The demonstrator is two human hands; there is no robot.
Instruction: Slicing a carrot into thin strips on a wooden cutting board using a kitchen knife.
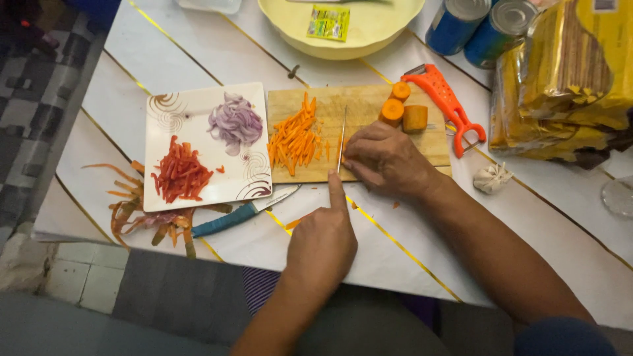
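Note:
My left hand (321, 247) grips a knife (341, 140), index finger stretched along the blade's back. The blade stands edge-down on a wooden cutting board (356, 99). My right hand (386, 161) lies flat on the board just right of the blade, fingertips pressed on a small carrot piece that is mostly hidden. Left of the blade sits a pile of thin carrot sticks (293, 140). Three carrot chunks (393, 111) stand at the board's far right.
A white square plate (198, 105) holds red strips (179, 176) and purple onion slices (235, 122). Nearby are a blue-handled knife (227, 219), peelings (135, 211), an orange peeler (447, 104), a garlic bulb (491, 178), a yellow bowl (359, 43), two cans (478, 26) and yellow packets (567, 79).

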